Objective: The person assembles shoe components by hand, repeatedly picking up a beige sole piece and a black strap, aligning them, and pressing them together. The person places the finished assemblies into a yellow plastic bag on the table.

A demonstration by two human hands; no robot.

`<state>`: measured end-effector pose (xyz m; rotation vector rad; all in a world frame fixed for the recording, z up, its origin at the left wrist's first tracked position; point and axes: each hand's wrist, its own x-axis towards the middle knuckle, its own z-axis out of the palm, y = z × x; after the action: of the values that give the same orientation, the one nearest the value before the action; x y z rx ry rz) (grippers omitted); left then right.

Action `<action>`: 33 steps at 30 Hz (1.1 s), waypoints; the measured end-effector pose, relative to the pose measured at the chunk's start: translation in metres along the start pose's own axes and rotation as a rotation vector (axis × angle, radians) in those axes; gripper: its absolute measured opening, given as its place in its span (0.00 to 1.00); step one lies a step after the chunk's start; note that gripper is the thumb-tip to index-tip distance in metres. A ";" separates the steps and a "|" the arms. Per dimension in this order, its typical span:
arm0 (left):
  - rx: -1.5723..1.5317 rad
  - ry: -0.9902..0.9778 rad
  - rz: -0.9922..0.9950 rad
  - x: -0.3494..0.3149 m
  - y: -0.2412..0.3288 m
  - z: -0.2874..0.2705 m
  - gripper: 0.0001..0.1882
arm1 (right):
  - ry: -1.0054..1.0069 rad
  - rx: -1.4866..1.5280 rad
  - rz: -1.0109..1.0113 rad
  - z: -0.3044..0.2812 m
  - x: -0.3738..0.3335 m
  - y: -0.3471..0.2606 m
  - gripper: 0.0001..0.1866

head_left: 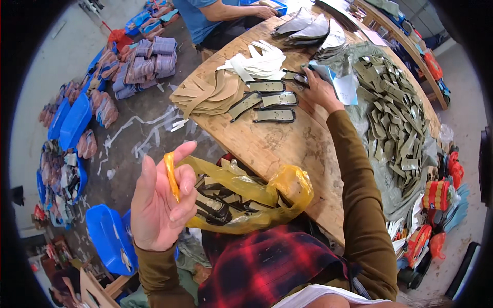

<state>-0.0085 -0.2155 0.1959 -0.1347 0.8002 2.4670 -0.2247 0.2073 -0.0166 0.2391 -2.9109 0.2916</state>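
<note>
My left hand (165, 205) is raised at the left with its palm showing and fingers part curled. A twisted orange-yellow plastic strip (172, 177) is caught among those fingers. Beside it, a yellow plastic bag (295, 190) gapes on my lap, holding several olive and black strap pieces (213, 205). My right hand (322, 91) reaches across the wooden table (287, 146), fingers closed on the end of an olive, black-edged strap piece (296, 77). Several similar strap pieces (279, 99) lie just left of it. Light blue paper (344, 88) touches that hand's right side.
Tan strips (215, 95) and white strips (257, 61) are piled on the table's left. An olive piece heap (393, 113) covers the right on plastic sheeting. Blue tubs (110, 238) and bundled goods (149, 64) stand on the floor. A person in blue (197, 23) works across the table.
</note>
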 end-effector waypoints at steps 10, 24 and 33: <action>-0.026 -0.020 0.013 0.000 0.002 -0.007 0.36 | -0.035 0.552 0.246 -0.067 -0.045 -0.042 0.27; -0.038 -0.058 -0.025 -0.008 0.002 -0.007 0.38 | -0.069 0.141 -0.169 -0.041 -0.064 -0.114 0.45; -0.037 -0.061 -0.018 -0.005 0.001 -0.014 0.35 | -0.019 0.138 -0.174 -0.010 -0.084 -0.117 0.23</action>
<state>-0.0060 -0.2264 0.1861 -0.0794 0.7253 2.4575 -0.1208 0.1084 -0.0048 0.5165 -2.8666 0.4632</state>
